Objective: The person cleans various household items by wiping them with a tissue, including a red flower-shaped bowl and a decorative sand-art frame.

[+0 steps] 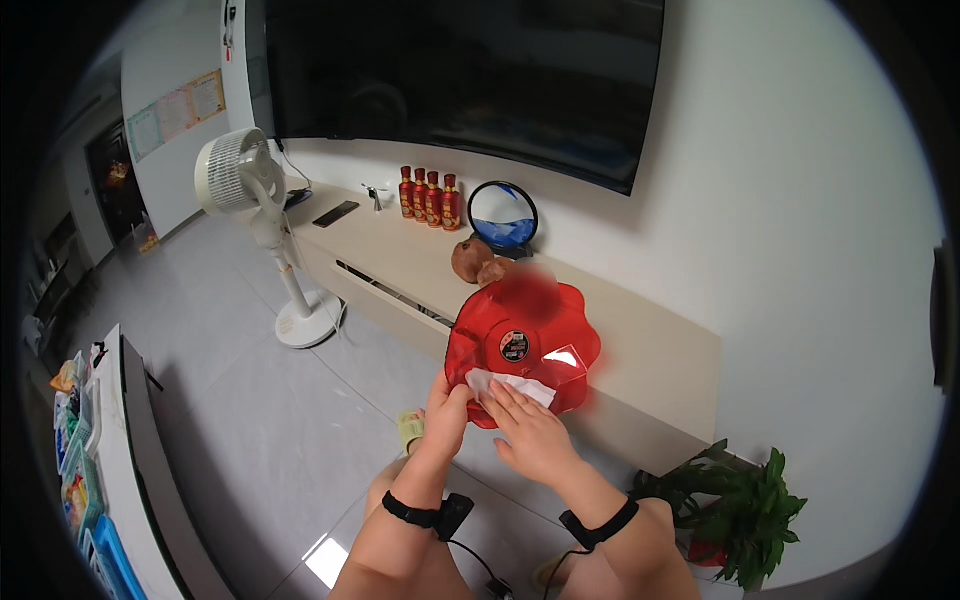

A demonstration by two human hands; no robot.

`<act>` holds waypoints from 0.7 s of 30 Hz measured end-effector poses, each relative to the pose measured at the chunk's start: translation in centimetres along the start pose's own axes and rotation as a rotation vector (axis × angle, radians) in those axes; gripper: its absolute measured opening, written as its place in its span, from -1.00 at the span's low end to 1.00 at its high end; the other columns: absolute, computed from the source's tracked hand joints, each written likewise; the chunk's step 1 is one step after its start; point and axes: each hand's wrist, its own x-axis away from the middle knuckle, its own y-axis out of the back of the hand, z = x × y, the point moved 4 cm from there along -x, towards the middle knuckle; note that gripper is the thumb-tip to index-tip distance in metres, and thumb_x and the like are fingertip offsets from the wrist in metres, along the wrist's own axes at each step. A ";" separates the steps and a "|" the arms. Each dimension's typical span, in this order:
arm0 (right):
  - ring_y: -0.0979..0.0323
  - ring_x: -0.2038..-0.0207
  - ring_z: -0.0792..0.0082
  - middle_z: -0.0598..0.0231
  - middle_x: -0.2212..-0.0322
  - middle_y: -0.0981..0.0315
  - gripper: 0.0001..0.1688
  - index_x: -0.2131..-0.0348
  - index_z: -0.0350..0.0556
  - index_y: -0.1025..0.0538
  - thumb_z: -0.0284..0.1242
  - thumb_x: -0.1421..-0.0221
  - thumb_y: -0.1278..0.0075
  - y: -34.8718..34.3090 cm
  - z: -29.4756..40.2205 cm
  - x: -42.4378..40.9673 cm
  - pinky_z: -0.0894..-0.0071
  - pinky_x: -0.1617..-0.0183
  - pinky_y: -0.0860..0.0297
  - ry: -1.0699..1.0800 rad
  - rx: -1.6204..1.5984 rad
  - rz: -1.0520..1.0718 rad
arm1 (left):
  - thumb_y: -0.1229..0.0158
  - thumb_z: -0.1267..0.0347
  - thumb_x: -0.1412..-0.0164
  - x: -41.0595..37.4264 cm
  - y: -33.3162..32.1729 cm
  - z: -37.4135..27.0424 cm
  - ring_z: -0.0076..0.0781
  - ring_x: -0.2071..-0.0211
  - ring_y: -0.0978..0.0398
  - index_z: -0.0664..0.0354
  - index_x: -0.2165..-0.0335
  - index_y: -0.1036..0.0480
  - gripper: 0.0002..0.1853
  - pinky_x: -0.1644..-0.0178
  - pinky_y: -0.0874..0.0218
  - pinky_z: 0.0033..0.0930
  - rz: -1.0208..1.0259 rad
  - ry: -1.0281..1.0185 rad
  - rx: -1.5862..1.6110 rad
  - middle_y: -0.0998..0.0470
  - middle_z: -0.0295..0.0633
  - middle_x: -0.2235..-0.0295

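A glossy red plastic dish (551,322) with a scalloped rim and a round label is held up in front of me, partly over the TV cabinet. My left hand (448,420) grips its near left edge. My right hand (525,431) presses a white tissue (536,388) flat against the dish with its fingers. The fingertips of my left hand are hidden behind the rim.
The long beige TV cabinet (645,352) carries brown round objects (471,260), a round sand picture (503,217), several red bottles (428,200) and a phone (336,214). A white fan (292,300) stands at left, a leafy plant (757,510) at lower right, a table (120,450) at far left.
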 end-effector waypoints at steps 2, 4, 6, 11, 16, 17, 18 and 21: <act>-0.16 -0.17 0.29 0.17 -0.14 -0.16 -0.33 -0.12 -0.13 -0.24 -0.48 0.04 0.07 -0.5 -0.2 0.0 0.28 -0.23 -0.08 -0.007 0.005 -0.047 | 0.11 0.55 -0.01 0.0 1.1 0.0 -0.59 0.36 -0.37 0.30 0.16 -0.34 -0.66 0.30 -0.24 -0.54 -0.021 -0.008 -0.071 -0.45 -0.30 0.33; -0.18 -0.16 0.30 0.19 -0.12 -0.20 -0.38 -0.10 -0.13 -0.27 -0.49 0.01 0.12 -1.7 -0.8 0.4 0.29 -0.23 -0.08 0.005 0.089 -0.069 | 0.11 0.55 -0.01 0.0 1.9 -0.7 -0.59 0.38 -0.37 0.30 0.18 -0.34 -0.67 0.31 -0.25 -0.54 -0.035 -0.012 -0.126 -0.45 -0.29 0.34; -0.20 -0.15 0.32 0.22 -0.09 -0.25 -0.43 -0.07 -0.13 -0.30 -0.49 -0.01 0.16 -2.1 -1.5 0.7 0.29 -0.22 -0.09 -0.003 0.158 -0.096 | 0.11 0.54 0.00 0.0 2.6 -1.4 -0.58 0.40 -0.38 0.31 0.19 -0.34 -0.68 0.33 -0.26 -0.52 -0.043 -0.020 -0.157 -0.46 -0.28 0.34; -0.30 -0.07 0.32 0.23 0.00 -0.36 -0.52 0.03 -0.13 -0.41 -0.47 0.00 0.16 -0.2 -3.1 0.6 0.28 -0.17 -0.16 -0.002 0.262 -0.158 | 0.08 0.47 -0.07 0.0 2.0 -1.6 -0.47 0.25 -0.44 0.28 0.08 -0.31 -0.62 0.19 -0.31 -0.43 0.009 0.051 0.003 -0.46 -0.21 0.22; -0.38 -0.01 0.28 0.20 0.02 -0.39 -0.51 0.03 -0.08 -0.42 -0.45 0.01 0.16 -0.3 -1.2 0.0 0.28 -0.08 -0.26 -0.017 0.189 -0.290 | -0.12 0.29 -0.12 1.1 -0.6 0.6 -0.36 -0.06 -0.25 0.18 -0.15 -0.01 -0.31 -0.08 -0.16 -0.30 0.314 -0.019 0.166 -0.24 -0.18 -0.06; -0.38 0.00 0.27 0.19 0.02 -0.39 -0.50 0.02 -0.07 -0.41 -0.44 0.01 0.17 -0.2 -0.6 -0.2 0.29 -0.07 -0.27 -0.037 0.196 -0.320 | -0.20 0.26 -0.06 1.2 -0.7 2.0 -0.39 -0.05 -0.23 0.20 -0.13 -0.04 -0.26 -0.10 -0.11 -0.32 0.244 -0.003 -0.080 -0.24 -0.19 -0.05; -0.35 -0.03 0.26 0.16 -0.02 -0.34 -0.48 -0.02 -0.08 -0.37 -0.45 -0.02 0.19 -0.6 -0.1 -0.4 0.31 -0.07 -0.26 -0.052 0.121 -0.331 | -0.21 0.27 -0.05 2.0 -1.2 2.6 -0.40 -0.05 -0.23 0.21 -0.13 -0.03 -0.25 -0.10 -0.11 -0.34 0.274 -0.026 -0.094 -0.25 -0.20 -0.04; -0.23 -0.13 0.23 0.09 -0.11 -0.21 -0.46 -0.07 -0.16 -0.30 -0.47 -0.06 0.24 0.0 1.3 -0.5 0.28 -0.13 -0.21 -0.117 -0.014 -0.258 | -0.10 0.33 -0.09 2.8 -2.7 3.3 -0.37 0.02 -0.28 0.24 -0.09 -0.06 -0.37 -0.07 -0.13 -0.34 0.196 0.020 0.144 -0.31 -0.19 0.07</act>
